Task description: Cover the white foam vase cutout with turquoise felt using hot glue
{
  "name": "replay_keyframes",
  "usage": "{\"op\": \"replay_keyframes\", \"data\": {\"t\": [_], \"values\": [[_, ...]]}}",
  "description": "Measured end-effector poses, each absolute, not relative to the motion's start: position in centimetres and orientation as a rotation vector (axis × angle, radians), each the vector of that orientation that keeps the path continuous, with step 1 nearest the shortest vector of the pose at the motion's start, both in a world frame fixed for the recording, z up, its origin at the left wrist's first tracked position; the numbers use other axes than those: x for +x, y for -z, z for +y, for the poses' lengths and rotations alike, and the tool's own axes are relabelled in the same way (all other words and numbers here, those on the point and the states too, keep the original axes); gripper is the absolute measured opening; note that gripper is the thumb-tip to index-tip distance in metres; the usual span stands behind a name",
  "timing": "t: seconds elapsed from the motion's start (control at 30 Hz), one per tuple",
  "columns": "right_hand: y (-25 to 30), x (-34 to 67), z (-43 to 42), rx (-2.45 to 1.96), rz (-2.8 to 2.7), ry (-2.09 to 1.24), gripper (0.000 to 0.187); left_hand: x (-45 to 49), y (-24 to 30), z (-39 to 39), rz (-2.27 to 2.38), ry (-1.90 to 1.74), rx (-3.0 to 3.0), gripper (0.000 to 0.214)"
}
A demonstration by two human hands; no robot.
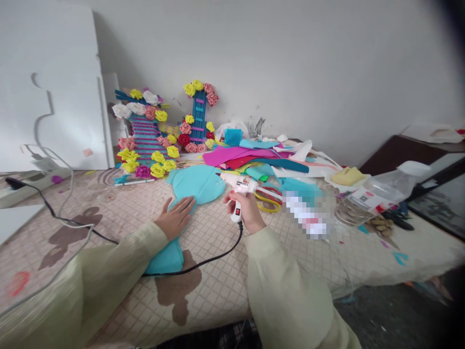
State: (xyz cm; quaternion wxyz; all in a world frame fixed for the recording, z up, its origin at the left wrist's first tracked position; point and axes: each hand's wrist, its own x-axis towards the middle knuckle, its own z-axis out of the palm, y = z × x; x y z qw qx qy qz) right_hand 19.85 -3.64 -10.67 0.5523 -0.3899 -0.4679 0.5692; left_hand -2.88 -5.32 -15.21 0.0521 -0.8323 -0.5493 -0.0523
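Note:
My right hand (249,211) is wrapped round the handle of a white glue gun (236,184), its dark nozzle pointing left over a turquoise sheet (198,182) with a rounded outline. A white glue stick (271,192) sticks out of the gun's back end, and a black cord leaves the handle's base. My left hand (178,216) lies flat with fingers stretched on the narrower part of the turquoise material. A wider turquoise end (167,257) shows below that wrist. Beside the gun lie scissors with yellow handles (269,203).
Flower-trimmed frames (145,140) lean at the back left, with a smaller one (198,116) alongside. Coloured sheets and scraps (247,157) are heaped behind the gun. A clear plastic bottle (378,196) lies tilted at right. A power strip (43,179) and cables are at left.

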Motion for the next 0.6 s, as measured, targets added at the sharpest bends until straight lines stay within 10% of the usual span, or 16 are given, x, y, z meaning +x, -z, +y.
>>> {"op": "replay_keyframes", "data": {"t": [0.6], "values": [[10.79, 19.93, -3.65, -0.938, -1.118, -1.327, 0.014, -3.22, 15.47, -5.53, -1.503, 0.105, -2.645, 0.053]]}}
